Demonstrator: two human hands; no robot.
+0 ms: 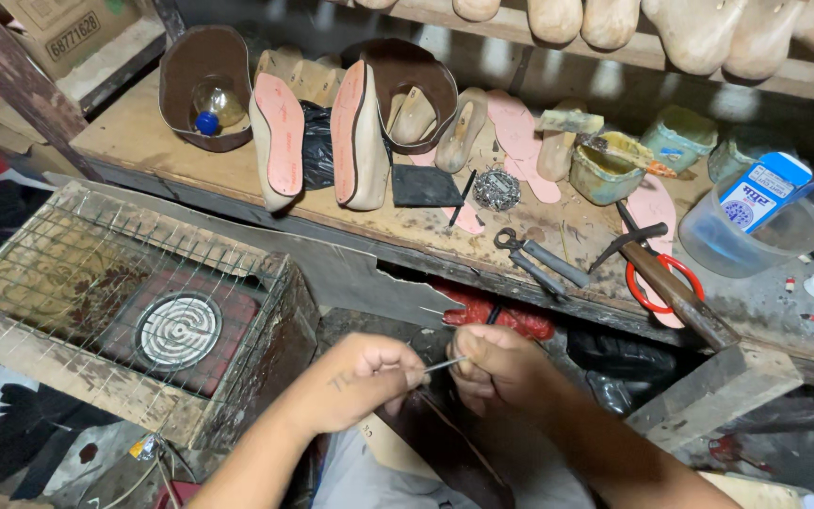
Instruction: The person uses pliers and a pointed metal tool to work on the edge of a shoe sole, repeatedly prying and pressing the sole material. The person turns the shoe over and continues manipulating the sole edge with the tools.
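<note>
I see my left hand and right hand closed together, both pinching a thin metal needle between their fingertips; it is slim, pale and lies nearly level, just below the front edge of the wooden bench. On that bench stand shoe lasts with pink insoles, pliers and red-handled scissors. Left of my hands, below the bench, a wire-covered wooden box holds a round heater coil. The room is dim and cluttered.
</note>
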